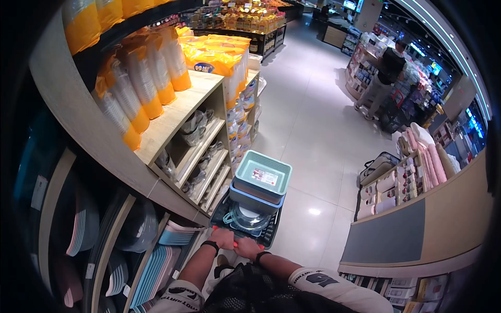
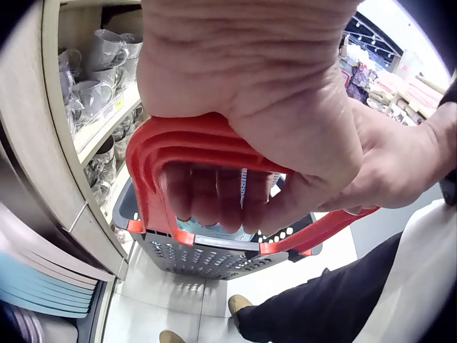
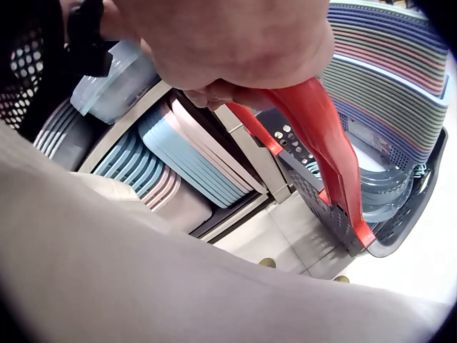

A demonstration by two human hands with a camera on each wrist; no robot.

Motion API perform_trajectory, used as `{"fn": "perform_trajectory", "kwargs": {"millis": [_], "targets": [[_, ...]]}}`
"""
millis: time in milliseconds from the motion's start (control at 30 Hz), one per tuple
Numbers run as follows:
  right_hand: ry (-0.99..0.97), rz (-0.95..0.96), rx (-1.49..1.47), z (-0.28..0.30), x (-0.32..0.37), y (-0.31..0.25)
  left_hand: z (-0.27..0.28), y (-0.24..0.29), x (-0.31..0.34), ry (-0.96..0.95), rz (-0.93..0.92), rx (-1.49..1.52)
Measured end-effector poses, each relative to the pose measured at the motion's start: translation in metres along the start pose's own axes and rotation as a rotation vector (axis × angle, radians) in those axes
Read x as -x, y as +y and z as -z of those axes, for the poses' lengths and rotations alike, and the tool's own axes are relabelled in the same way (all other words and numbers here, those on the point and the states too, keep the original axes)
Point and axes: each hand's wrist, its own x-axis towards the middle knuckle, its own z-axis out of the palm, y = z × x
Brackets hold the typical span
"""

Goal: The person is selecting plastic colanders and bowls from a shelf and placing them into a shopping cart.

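Black mesh [image 1: 242, 284], lower edge cut off, head view; beyond it, left grip [image 1: 223, 238] and right grip [image 1: 247, 248], both curled round the red handle [image 1: 236, 243] of a dark basket [image 1: 273, 236] holding stacked trays [image 1: 263, 175]. Left wrist view: left grip's fingers hooked under the red handle, basket contents largely hidden. Right wrist view: right grip's fingers partly hidden; stacked trays cut off above.

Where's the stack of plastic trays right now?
In the head view, the tray stack sits in the dark basket, just beyond the left hand and right hand, with wooden shelving to its left.
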Motion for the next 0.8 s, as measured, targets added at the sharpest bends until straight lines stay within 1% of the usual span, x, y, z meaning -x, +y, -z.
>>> {"fn": "perform_trajectory", "kwargs": {"millis": [133, 200, 333, 433, 533, 600, 733, 800], "targets": [[-0.018, 0.018, -0.039, 0.006, 0.003, 0.002, -0.009, 0.004, -0.004, -0.021, 0.06, -0.004], [-0.032, 0.015, -0.023, 0.002, 0.0, 0.008, -0.015, 0.007, -0.004, 0.068, 0.053, -0.038], [-0.029, 0.047, -0.058, 0.001, 0.007, 0.014, -0.014, 0.02, 0.004, 0.019, 0.106, -0.022], [-0.097, 0.062, -0.057, -0.003, 0.008, 0.024, -0.018, 0.029, 0.007, 0.016, 0.168, 0.019], [-0.121, 0.101, -0.036, 0.006, 0.017, 0.024, -0.021, 0.039, 0.013, -0.002, 0.202, 0.065], [-0.173, 0.129, -0.031, 0.013, 0.023, 0.023, -0.025, 0.046, 0.016, -0.027, 0.222, 0.097], [-0.192, 0.194, 0.005, 0.014, 0.029, 0.035, -0.034, 0.061, 0.021, 0.003, 0.277, 0.175], [-0.204, 0.212, 0.067, 0.015, 0.031, 0.039, -0.038, 0.066, 0.022, 0.027, 0.262, 0.197]]}}
